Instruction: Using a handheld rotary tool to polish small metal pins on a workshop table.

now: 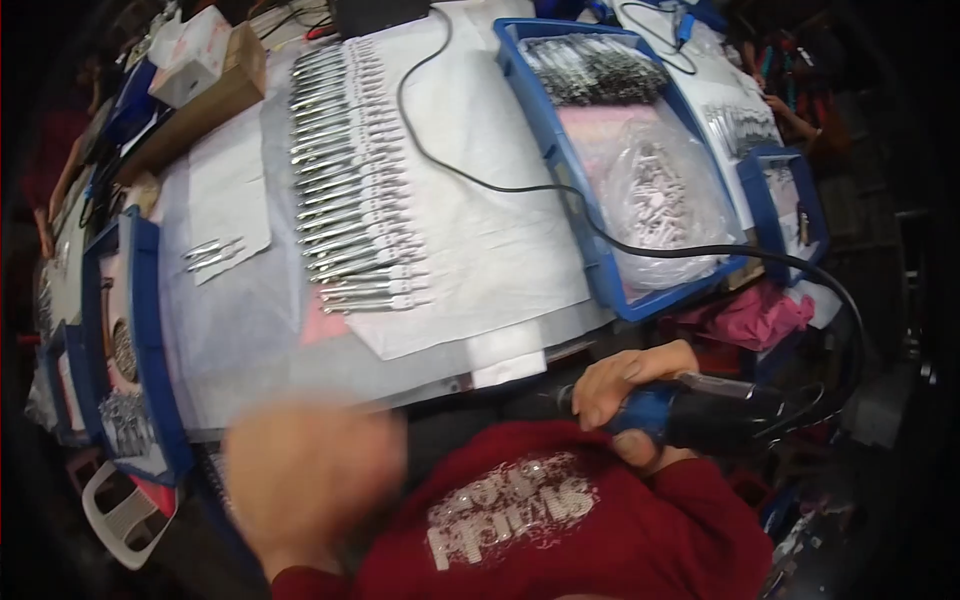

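My right hand [622, 385] is closed around a blue and black corded electric screwdriver [715, 415], held sideways in front of my chest with its tip toward the left. Smeared by motion, my left hand [305, 470] is near the table's front edge, and its fingers cannot be made out. Ahead of it on a white sheet [500, 240], a long row of slim silver metal rods with white ends [350, 190] lies side by side. Farther left, several similar small rods [213, 252] rest on a separate white sheet.
A large blue tray [560, 190] holds dark slender parts and a clear bag of small white pieces [655, 195]. The black cable [480, 183] crosses the table and tray. Another blue tray [150, 330] stands left, near a white plastic chair [125, 520]. Other people's arms show at the far sides.
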Demonstrator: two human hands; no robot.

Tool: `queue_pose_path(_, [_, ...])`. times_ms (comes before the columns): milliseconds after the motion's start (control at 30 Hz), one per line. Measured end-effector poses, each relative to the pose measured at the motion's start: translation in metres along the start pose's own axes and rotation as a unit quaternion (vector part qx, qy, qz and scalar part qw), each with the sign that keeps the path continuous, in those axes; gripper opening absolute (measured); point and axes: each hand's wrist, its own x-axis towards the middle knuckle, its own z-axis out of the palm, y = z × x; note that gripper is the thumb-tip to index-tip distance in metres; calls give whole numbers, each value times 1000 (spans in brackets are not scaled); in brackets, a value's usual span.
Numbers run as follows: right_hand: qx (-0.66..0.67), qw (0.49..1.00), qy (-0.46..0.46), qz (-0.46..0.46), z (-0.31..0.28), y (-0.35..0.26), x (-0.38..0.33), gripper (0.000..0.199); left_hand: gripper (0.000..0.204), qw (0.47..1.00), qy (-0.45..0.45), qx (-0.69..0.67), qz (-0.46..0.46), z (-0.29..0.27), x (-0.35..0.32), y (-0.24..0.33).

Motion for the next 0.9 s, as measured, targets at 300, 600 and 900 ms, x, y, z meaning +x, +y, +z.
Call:
queue_pose_path(300, [-58, 993, 104, 21, -10, -2, -6, 47, 22, 997, -66, -10, -35, 101, 27, -129])
queue_pose_path(600, [-66, 997, 37, -3, -17, 8, 1, 48, 22, 996, -88, -5, -14, 97, 30, -134])
queue_pose_path(900, [-65, 998, -22, -12, -24, 7, 2, 52, 26, 989, -4, 147, 22, 77, 26, -111])
